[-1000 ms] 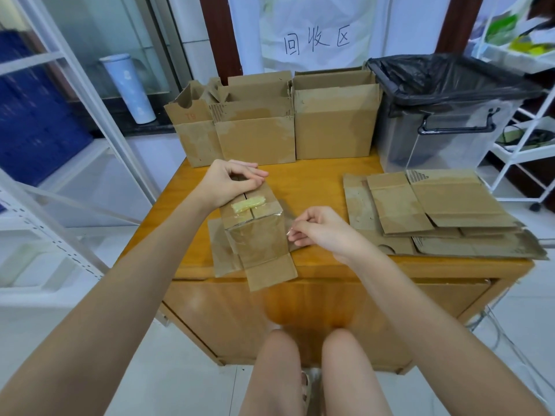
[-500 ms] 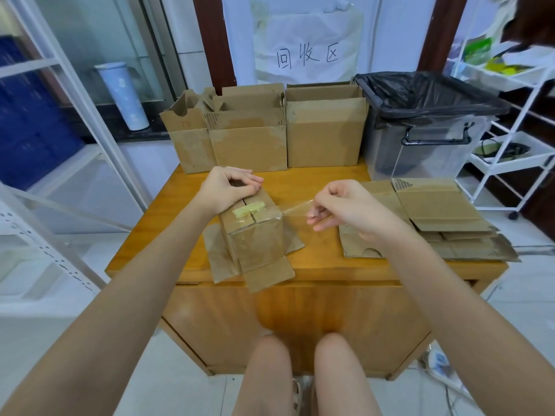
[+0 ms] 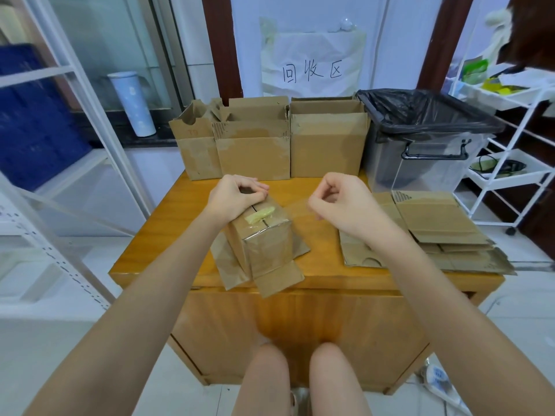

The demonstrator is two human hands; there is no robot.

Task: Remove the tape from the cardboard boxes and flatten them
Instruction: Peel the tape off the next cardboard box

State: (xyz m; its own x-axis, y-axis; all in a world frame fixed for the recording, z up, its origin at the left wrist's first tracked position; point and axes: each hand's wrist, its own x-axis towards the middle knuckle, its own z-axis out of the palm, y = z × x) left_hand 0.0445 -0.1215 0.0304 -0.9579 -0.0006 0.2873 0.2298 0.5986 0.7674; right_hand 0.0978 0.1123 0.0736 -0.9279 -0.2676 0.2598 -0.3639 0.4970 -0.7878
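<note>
From the head camera, the one view here, a small brown cardboard box (image 3: 264, 235) stands on the near middle of the wooden surface (image 3: 168, 223), its lower flaps splayed out and a short yellowish strip of tape (image 3: 260, 214) across the top seam. A clear strip of packing tape (image 3: 295, 210) stretches from the box's right upper edge to the right hand.

The main risk, as a judgement: the thin clear strip could tear partway and leave a piece stuck to the cardboard, if the pull is too sharp or angled across the strip. The light box could also lift or slide towards the right if the left hand eases off. The loose tape might stick to the fingers (it looks limp and folds easily).

The left hand (image 3: 232, 198) sits on the box's far top edge, fingers curled over it, holding it down. The right hand (image 3: 336, 202) is closed, fingertips pinching the tape's free end, raised just right of the box.

Three open boxes (image 3: 270, 145) wait at the far edge; flattened cardboard (image 3: 435, 232) lies right, before a black-lined bin (image 3: 420, 139).
</note>
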